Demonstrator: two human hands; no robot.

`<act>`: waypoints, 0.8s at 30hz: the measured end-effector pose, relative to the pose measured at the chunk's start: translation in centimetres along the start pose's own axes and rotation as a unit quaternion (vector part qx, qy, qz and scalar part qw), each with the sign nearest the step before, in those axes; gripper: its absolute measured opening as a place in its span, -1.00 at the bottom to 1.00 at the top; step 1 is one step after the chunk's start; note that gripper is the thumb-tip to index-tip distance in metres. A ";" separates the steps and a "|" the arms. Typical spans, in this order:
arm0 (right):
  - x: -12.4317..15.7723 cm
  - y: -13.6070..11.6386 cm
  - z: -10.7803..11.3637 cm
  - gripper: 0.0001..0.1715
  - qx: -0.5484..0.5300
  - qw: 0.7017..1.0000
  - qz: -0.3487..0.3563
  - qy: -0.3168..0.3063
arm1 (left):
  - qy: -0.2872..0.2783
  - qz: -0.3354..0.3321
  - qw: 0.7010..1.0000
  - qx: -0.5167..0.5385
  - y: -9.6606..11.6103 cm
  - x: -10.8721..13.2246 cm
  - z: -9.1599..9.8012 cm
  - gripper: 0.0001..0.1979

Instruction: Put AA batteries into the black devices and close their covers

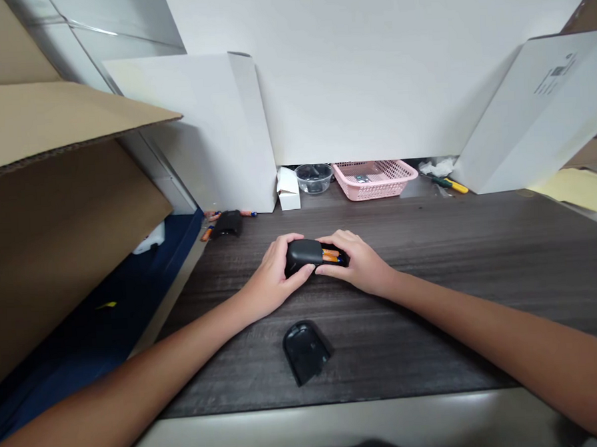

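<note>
Two bare hands close on a black mouse (304,255) at the middle of a dark wood-grain table (434,336), seen from the head camera. The left hand (274,278) cups the rounded shell, fingers wrapped over its top. The right hand (355,264) clamps the opposite end, just beside two orange batteries (331,254) lying in the open compartment. A black battery cover (306,351) lies apart on the table, nearer the person. Toward the back, a second black mouse (227,223) sits at the table's edge, with loose orange batteries (209,233) beside it. Against a white board (351,74), a pink plastic basket (376,179) holds a small item, too small to tell. A clear bowl (315,178) next to it holds something dark.
</note>
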State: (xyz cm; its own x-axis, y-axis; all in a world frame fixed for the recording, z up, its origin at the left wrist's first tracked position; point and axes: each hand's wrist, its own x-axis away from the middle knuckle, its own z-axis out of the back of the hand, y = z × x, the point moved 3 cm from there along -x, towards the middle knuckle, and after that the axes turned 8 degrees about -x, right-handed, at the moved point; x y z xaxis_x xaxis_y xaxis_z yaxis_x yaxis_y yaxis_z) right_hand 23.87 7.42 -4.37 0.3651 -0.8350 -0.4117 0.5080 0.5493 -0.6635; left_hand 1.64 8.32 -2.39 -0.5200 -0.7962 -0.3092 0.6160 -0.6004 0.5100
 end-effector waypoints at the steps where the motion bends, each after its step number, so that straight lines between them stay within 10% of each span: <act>1: 0.0 0.0 0.0 -0.38 0.000 1.000 0.000 0.000 | 0.000 0.001 1.000 -0.001 0.0 0.0 0.0 -0.45; 24: 0.3 -1.2 -0.1 -0.39 0.044 0.999 0.013 -0.025 | -0.001 0.000 1.000 -0.017 0.0 0.0 0.2 -0.48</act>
State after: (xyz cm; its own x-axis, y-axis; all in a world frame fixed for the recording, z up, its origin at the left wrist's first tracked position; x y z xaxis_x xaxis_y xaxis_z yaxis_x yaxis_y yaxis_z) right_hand 23.27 6.54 -3.80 0.4173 -0.8183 -0.3953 0.5636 0.5742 -0.5938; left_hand 1.51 8.32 -2.21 -0.5208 -0.7960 -0.3085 0.6356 -0.6028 0.4823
